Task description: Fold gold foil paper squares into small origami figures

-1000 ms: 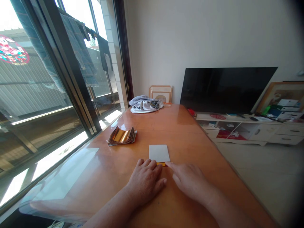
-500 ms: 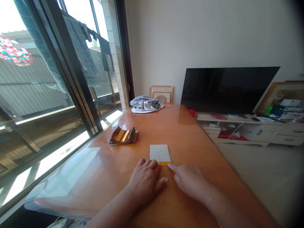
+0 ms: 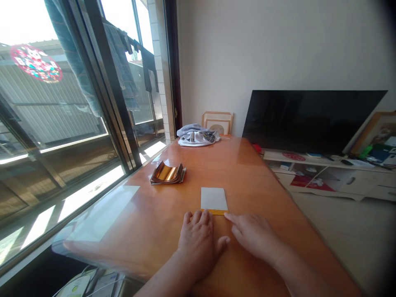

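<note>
A small sheet of paper (image 3: 213, 199), white on top with a gold strip along its near edge, lies flat on the orange wooden table (image 3: 173, 214). My left hand (image 3: 199, 237) rests palm down on the near part of the sheet, fingers stretched out flat. My right hand (image 3: 252, 233) lies beside it, index finger extended to the sheet's near right corner, pressing the gold edge. Neither hand grips anything.
A stack of curled gold sheets (image 3: 168, 173) sits further back on the left. A bundle of grey and white cloth (image 3: 197, 135) lies at the table's far end. A dark TV (image 3: 309, 121) and low white cabinet (image 3: 334, 173) stand right; large windows run along the left.
Both hands stay on the sheet's near edge. The camera has turned slightly, shifting the scene to the right in view. The left thumb has spread out a little.
</note>
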Demonstrator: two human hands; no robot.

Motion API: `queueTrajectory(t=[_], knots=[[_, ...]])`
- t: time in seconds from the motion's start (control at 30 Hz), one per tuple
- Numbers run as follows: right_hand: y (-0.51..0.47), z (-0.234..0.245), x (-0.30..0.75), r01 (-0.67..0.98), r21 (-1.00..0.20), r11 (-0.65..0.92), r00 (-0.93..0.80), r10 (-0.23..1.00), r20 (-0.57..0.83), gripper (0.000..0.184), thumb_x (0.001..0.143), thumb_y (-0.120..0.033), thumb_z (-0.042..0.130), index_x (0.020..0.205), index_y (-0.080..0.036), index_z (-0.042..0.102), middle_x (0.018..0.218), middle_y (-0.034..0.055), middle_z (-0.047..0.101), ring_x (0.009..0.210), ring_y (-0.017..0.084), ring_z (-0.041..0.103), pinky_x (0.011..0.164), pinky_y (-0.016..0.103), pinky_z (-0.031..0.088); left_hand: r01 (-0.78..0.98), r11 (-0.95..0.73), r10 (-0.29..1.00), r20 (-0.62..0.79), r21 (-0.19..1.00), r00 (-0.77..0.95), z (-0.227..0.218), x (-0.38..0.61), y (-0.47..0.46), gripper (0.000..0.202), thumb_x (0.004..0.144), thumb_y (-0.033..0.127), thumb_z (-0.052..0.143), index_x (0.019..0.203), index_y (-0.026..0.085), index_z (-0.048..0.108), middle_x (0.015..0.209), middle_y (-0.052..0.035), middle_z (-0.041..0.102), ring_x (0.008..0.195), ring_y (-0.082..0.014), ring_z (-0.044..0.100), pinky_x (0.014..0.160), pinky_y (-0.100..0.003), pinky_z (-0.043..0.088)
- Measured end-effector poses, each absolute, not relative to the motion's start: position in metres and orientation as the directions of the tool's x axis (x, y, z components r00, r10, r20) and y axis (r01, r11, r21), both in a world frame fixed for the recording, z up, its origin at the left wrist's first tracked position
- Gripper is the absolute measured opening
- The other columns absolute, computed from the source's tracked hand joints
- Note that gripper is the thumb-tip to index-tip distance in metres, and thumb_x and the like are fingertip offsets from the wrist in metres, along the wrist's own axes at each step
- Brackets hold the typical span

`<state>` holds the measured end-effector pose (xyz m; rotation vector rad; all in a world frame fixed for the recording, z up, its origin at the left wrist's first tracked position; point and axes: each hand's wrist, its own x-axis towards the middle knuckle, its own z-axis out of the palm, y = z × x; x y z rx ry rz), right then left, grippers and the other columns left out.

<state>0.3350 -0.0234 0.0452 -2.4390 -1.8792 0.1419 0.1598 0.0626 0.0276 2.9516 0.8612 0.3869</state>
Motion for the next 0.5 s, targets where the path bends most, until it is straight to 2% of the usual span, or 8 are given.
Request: queueTrajectory(t=[0.17,0.37,0.5], knots=[[-0.023,0.0424,0.337,0.963,-0.094,-0.251,0.247,0.968,-0.053,0.049,0.09,-0.024,0.044,0.134,-0.032,0.063,0.106,0.0093,0.078,0.095,0.028,0.072,0.079,0.037,0.049,0.564,-0.816,0.577,0.229,0.126,0.784,0.0245,0.1619,0.0591,0.07,0.093,0.069,0.033,0.129,0.015,0.061,0.131,-0.019,0.059,0.121,-0.0376,0.048,0.102,-0.057,0.032],[-0.0235,0.0453,0.3363,0.96,-0.096,-0.262,0.258,0.965,-0.046,0.049,0.091,-0.024,0.043,0.134,-0.031,0.064,0.109,0.0101,0.077,0.098,0.028,0.072,0.082,0.037,0.049,0.61,-0.778,0.627,0.235,0.149,0.743,0.0246,0.1612,0.0596,0.072,0.088,0.075,0.035,0.119,0.017,0.065,0.115,-0.0183,0.063,0.11,-0.0378,0.05,0.097,-0.059,0.033],[-0.0233,0.0456,0.3357,0.958,-0.093,-0.27,0.267,0.963,-0.038,0.047,0.092,-0.024,0.043,0.133,-0.032,0.066,0.108,0.0097,0.077,0.097,0.028,0.072,0.081,0.037,0.049,0.614,-0.777,0.628,0.241,0.141,0.74,0.0258,0.1613,0.0592,0.073,0.089,0.075,0.036,0.121,0.016,0.065,0.116,-0.0185,0.063,0.11,-0.0374,0.049,0.099,-0.059,0.031]])
